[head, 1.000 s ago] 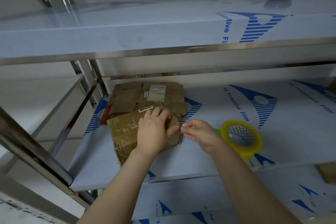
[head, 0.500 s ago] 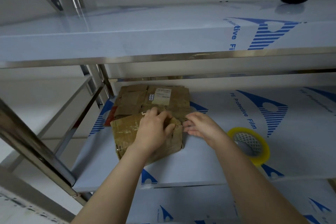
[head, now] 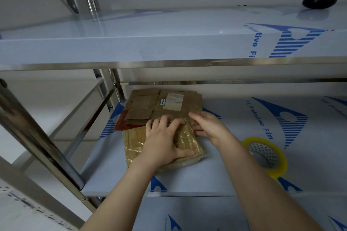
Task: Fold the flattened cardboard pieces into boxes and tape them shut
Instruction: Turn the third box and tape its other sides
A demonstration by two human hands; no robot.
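A small cardboard box wrapped in shiny clear tape lies on the middle shelf. My left hand lies flat on top of it, fingers spread and thumb along its near right edge. My right hand touches the box's far right corner with straight fingers. Behind the box sits a stack of flattened cardboard pieces, the top one bearing a white label. A yellow tape roll lies flat on the shelf to the right of my right forearm.
The upper shelf overhangs the work area, with a black rounded object at its far right. Steel uprights run down the left side. A lower shelf shows below. A red piece peeks from under the stack.
My right hand let go of the tape end it pinched and moved left onto the box's far right corner. My left hand flattened and spread over the box top. The view shifted slightly.
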